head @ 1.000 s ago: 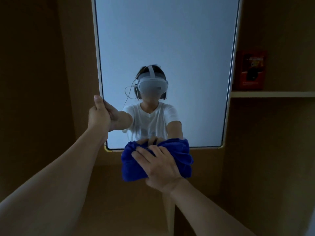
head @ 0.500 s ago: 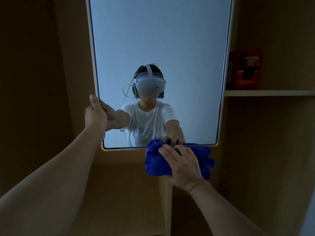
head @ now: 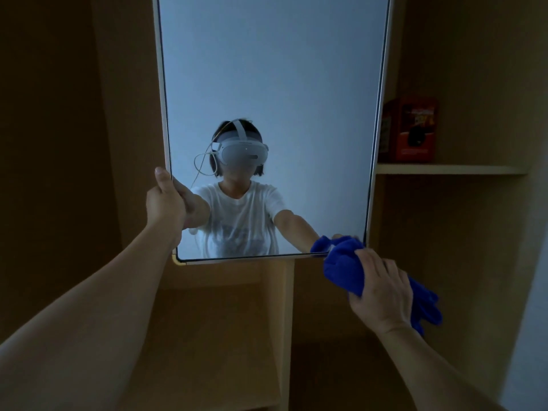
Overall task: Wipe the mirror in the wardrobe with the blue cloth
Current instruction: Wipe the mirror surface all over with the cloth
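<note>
The mirror (head: 272, 84) hangs inside the wardrobe (head: 462, 232), a tall framed panel whose lower edge sits above a compartment divider.

Head view: the left hand (head: 164, 203) grips the mirror's left edge near its bottom corner, thumb up along the frame and the other fingers wrapped out of sight behind it; this hold probably keeps the panel from swinging or shifting while it is rubbed. The right hand (head: 381, 292) holds the blue cloth (head: 344, 268) bunched at the mirror's bottom right corner, its fingers (head: 373, 262) curled round the wad and pressing it against the frame and the lowest strip of glass. A loose tail of the cloth hangs out past the wrist on the right. Bunching the fabric likely gives a thick pad and firm pressure on the corner. The glass shows the person's reflection and a pale wall; no streaks can be made out in the dim light. On the shelf (head: 450, 169) just right of the mirror stands a red box (head: 412, 130), well clear of the wiping hand.
</note>
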### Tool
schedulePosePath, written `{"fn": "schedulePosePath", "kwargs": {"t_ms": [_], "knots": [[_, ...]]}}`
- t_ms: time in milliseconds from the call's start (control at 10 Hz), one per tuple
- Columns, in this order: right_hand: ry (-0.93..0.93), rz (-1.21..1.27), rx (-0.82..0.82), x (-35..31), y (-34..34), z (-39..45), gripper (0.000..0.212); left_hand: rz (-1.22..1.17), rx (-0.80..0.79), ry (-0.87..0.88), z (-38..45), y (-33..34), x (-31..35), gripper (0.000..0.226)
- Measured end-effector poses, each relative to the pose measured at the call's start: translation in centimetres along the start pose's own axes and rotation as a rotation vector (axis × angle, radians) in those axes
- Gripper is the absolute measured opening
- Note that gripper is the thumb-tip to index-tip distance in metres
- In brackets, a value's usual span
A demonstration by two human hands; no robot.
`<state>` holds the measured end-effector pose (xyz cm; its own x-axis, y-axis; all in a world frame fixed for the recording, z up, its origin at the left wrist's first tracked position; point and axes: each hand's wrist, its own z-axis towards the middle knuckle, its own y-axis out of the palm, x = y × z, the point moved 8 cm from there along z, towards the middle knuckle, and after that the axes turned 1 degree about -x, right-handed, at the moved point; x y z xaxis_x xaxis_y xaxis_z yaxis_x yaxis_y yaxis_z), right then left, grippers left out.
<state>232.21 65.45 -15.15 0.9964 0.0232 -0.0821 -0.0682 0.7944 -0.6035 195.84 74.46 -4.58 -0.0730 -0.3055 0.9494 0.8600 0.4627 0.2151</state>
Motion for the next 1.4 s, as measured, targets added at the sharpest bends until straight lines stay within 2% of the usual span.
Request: {"fn": "schedulePosePath", "kwargs": {"t_ms": [100, 200, 300, 400, 500, 600, 700, 800, 900, 1000, 1100, 1200, 1300, 1400], "knots": [[0.092, 0.044, 0.032, 0.4, -0.1, 0.0, 0.071, -0.042, 0.009, 0.007, -0.8, 0.2, 0.1, 0.061], [0.221, 0.211, 0.132, -0.4, -0.1, 0.0, 0.064, 0.008, 0.02, 0.033, -0.6, -0.1, 0.3, 0.062], [0.274, 0.327, 0.174, -1.3, 0.2, -0.1, 0.057, 0.062, 0.019, 0.033, -0.3, -0.6, 0.1, 0.067], [0.164, 0.356, 0.138, -4.5, 0.9, 0.0, 0.053, -0.015, -0.035, 0.001, -0.3, 0.0, -0.1, 0.068], [0.051, 0.375, 0.101, -8.0, 1.2, -0.1, 0.05, 0.014, -0.009, 0.024, -0.1, -0.1, -0.4, 0.067], [-0.137, 0.473, 0.025, -13.0, 0.8, 0.7, 0.036, 0.006, -0.011, 0.041, 0.4, -0.2, -0.4, 0.068], [-0.101, 0.656, 0.155, -13.9, -2.1, 2.4, 0.036, 0.012, 0.008, 0.036, 1.1, -0.3, -0.7, 0.062], [0.078, 0.764, 0.354, -10.8, -5.3, 4.6, 0.039, 0.076, -0.011, 0.062, 1.1, -0.7, -0.9, 0.052], [0.273, 0.626, 0.544, -5.4, -9.6, 7.9, 0.057, 0.112, -0.01, 0.068, 1.4, -1.0, -1.0, 0.054], [0.339, 0.477, 0.549, -2.4, -10.8, 9.9, 0.067, 0.114, 0.005, 0.057, 1.9, -0.7, -1.3, 0.059], [0.386, 0.345, 0.46, -1.1, -9.3, 11.0, 0.068, 0.113, 0.002, 0.078, 2.0, -0.7, -1.2, 0.054], [0.404, 0.325, 0.402, -3.4, -6.2, 9.1, 0.076, 0.115, -0.011, 0.106, 1.6, -0.6, -0.8, 0.052], [0.29, 0.309, 0.396, -6.5, -4.5, 7.8, 0.083, 0.084, -0.038, 0.112, 1.5, -0.2, -0.3, 0.064], [0.106, 0.284, 0.386, -9.5, -4.2, 7.9, 0.081, 0.115, -0.038, 0.15, 1.7, -0.3, -0.4, 0.065]]}}
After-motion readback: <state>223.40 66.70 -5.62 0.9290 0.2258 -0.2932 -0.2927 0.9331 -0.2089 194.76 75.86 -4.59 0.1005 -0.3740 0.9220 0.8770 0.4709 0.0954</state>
